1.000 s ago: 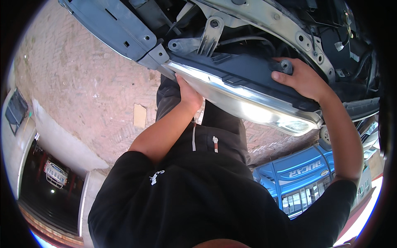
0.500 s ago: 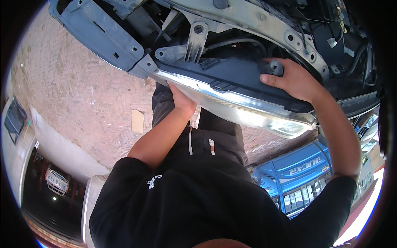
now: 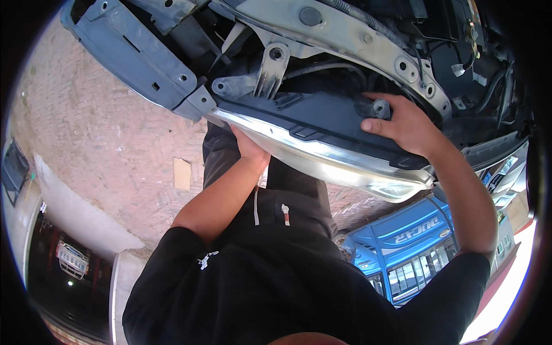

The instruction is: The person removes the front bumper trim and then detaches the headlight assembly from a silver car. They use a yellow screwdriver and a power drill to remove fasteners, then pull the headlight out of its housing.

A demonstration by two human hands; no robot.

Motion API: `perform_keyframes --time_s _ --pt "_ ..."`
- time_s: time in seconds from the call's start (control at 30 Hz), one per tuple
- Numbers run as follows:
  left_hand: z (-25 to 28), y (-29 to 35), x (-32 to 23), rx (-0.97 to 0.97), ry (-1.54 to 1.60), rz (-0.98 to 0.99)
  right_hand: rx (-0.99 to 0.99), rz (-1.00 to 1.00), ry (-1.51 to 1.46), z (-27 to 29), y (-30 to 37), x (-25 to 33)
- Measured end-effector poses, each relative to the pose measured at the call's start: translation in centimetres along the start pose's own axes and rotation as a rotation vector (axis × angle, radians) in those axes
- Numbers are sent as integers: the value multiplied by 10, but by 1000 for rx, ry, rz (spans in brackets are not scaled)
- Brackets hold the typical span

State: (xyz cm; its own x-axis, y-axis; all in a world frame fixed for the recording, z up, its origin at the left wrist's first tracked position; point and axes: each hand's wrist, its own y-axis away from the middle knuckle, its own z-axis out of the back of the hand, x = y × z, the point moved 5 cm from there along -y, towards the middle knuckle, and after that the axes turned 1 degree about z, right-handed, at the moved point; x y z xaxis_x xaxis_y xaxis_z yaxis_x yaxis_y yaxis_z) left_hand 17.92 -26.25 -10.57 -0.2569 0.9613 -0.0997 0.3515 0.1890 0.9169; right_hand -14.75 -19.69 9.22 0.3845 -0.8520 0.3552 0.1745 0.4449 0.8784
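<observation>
A car headlight [image 3: 319, 158] with a clear lens and black upper housing sits at the open front of a car, just beyond my waist. My left hand [image 3: 251, 148] holds its lower left edge from below, the fingers hidden under the lens. On top, my right hand [image 3: 405, 123] grips the housing near its right end. The right thumb and fingers lie apart around a round-holed mounting tab [image 3: 379, 108]. Left of the lamp is a grey bracket [image 3: 275, 66] bolted beside the metal front frame [image 3: 345, 37].
A grey bumper beam [image 3: 135, 57] juts out at the upper left. A loose wiring connector [image 3: 458, 69] hangs in the engine bay. Flattened cardboard [image 3: 182, 173] lies on the brick ground [image 3: 115, 132]. Behind me stand a blue truck [image 3: 402, 236] and a dark doorway [image 3: 63, 287].
The view has shifted a little, so the car front and headlight appear slightly lower and further left. Both hands keep their places on the headlight.
</observation>
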Motion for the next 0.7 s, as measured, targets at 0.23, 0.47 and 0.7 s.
perform_keyframes --time_s 0.23,0.47,0.7 --pt "-1 8 -4 18 -37 -9 38 -16 -8 -1 0 -1" --pt "11 6 0 -26 -4 44 0 -35 0 -3 4 3" --pt "13 1 3 -38 82 127 5 -53 -7 1 4 2"
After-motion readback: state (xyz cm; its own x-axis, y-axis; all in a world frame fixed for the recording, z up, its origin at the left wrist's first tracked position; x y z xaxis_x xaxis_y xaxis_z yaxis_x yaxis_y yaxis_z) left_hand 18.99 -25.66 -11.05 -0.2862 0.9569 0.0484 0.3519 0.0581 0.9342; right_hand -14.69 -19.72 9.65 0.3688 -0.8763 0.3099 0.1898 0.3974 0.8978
